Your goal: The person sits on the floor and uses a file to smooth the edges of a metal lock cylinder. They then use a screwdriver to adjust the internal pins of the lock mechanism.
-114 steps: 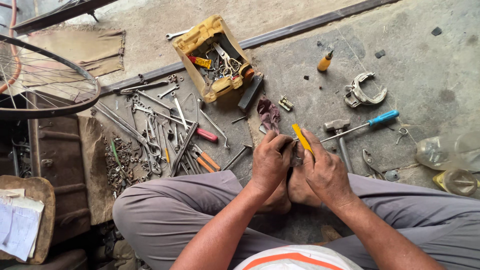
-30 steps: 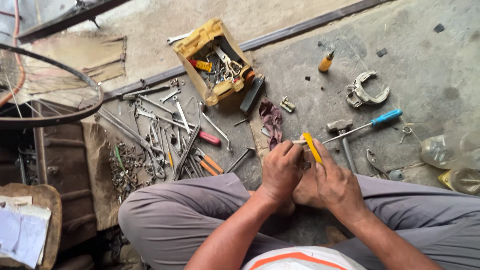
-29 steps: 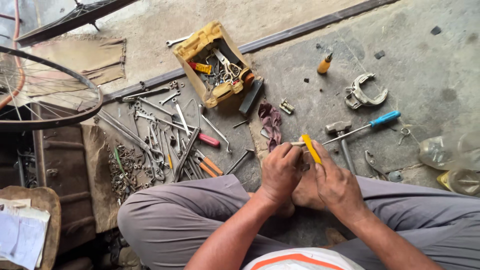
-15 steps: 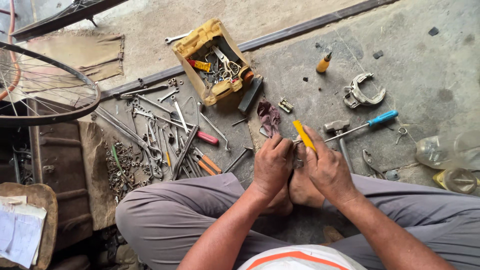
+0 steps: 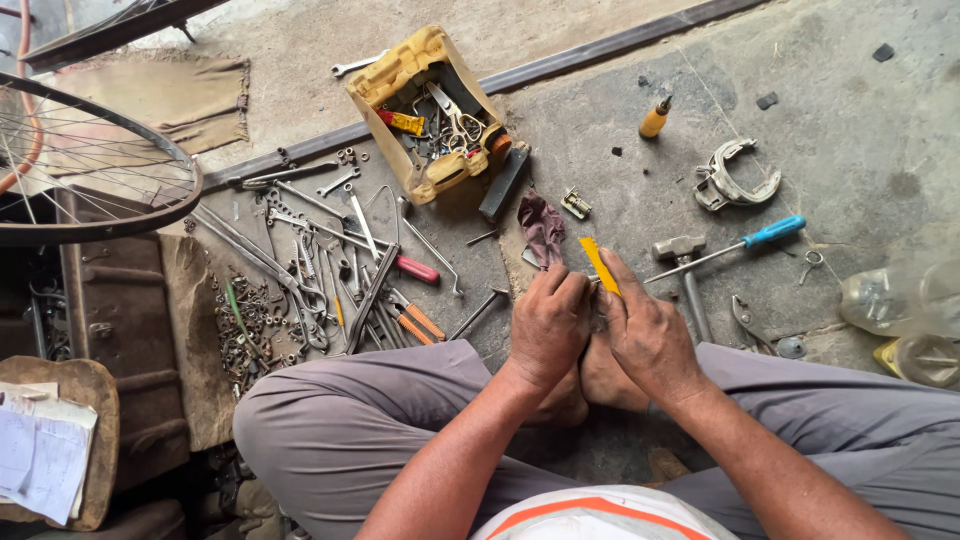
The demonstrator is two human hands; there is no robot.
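The yellow-handled tool (image 5: pixel 600 264) sits right between the two hands, its handle slanting up and away from the person, just in front of the bare feet (image 5: pixel 600 375) on the concrete floor (image 5: pixel 860 90). The right hand (image 5: pixel 650 335) has its fingers curled around the lower part of that handle, clamped on it; the left hand (image 5: pixel 549 325) presses in from the other side, fingers bunched together at the tool's base, though what they pinch is hidden. Against the picture of half a second ago, both hands hold the same grip and the handle keeps much the same slant; a second ago the pair sat a touch farther right in view, so the change is small and partly the camera's. Just beyond the tool lies a dark purple rag (image 5: pixel 541 227), touching nothing the hands hold. To the right of the tool, a hammer (image 5: pixel 685 270) lies beside a blue-handled screwdriver (image 5: pixel 730 245), unmoved. Farther beyond the tool stands the yellow box (image 5: pixel 425 110) crammed with scissors and small tools, same spot as before. Left of the tool, a spread of wrenches and pliers (image 5: pixel 330 260) covers the floor, and well off to the left a bicycle wheel (image 5: pixel 100 160) leans in.
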